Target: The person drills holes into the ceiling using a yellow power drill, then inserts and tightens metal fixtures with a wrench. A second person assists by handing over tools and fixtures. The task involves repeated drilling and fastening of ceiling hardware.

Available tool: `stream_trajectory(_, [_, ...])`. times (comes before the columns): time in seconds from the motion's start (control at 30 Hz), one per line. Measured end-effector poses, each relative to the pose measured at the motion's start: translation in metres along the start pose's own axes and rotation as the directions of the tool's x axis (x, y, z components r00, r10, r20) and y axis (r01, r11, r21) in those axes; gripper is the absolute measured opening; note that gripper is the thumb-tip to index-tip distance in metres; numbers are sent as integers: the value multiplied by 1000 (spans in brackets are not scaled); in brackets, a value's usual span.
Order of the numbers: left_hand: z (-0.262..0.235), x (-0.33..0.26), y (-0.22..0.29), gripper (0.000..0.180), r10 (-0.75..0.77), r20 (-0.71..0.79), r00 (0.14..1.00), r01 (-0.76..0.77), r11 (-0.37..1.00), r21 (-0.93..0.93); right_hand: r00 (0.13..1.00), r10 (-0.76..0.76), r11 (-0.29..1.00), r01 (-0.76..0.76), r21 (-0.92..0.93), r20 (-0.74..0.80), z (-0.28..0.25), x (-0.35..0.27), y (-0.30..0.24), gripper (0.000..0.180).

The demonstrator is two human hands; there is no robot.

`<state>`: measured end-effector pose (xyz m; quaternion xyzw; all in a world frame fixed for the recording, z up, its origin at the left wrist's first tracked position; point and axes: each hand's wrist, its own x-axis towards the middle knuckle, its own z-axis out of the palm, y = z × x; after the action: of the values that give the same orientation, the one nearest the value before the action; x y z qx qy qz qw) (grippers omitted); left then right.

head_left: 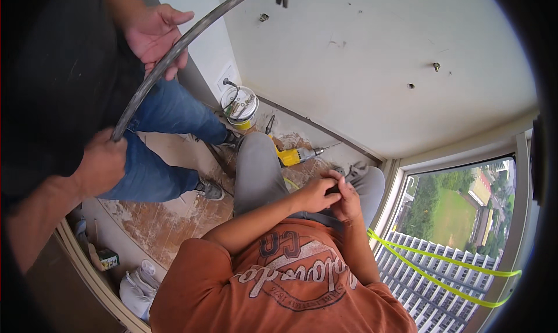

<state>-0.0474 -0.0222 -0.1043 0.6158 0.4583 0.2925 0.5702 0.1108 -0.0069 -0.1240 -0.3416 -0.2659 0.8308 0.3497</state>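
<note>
My left hand (315, 194) and my right hand (347, 200) meet in front of my lap, over my grey trousers (254, 167). Both are closed, fingers bent around a small dark thing (332, 189), mostly hidden, whose kind I cannot make out. To my left, a person in a dark top and blue jeans stands close by. One of that person's hands (103, 165) grips the lower end of a thick grey cable or hose (174, 53); the other hand (156, 36) is partly open behind it.
A yellow power drill (296, 155) lies on the dusty floor past my knees. A white bucket (241, 117) with small metal parts on its lid stands by the wall. Bolts (436, 67) stick out of the wall. At right, a yellow-green strap (447, 256) crosses a high window.
</note>
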Motion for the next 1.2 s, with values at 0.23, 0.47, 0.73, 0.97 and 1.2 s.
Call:
stream_trajectory(0.23, [-21, -8, 167, 15, 715, 144, 684, -533, 624, -571, 957, -248, 895, 285, 343, -149, -61, -1, -36, 36])
stream_trajectory(0.47, [50, -30, 301, 24, 994, 101, 32, -63, 103, -993, 972, -230, 864, 180, 469, 52, -101, -3, -23, 37])
stream_trajectory(0.73, [77, -31, 289, 24, 916, 395, 62, 215, 375, -902, 956, -276, 847, 191, 496, 103, -104, -11, -24, 39])
stream_trajectory(0.97, [76, -33, 282, 24, 945, 326, 27, 161, 318, -934, 962, -256, 860, 181, 478, 96, -105, -6, -22, 42])
stream_trajectory(1.2, [50, -20, 265, 23, 931, 359, 63, 37, 357, -933, 956, -248, 858, 142, 493, 155, -100, 0, -28, 43])
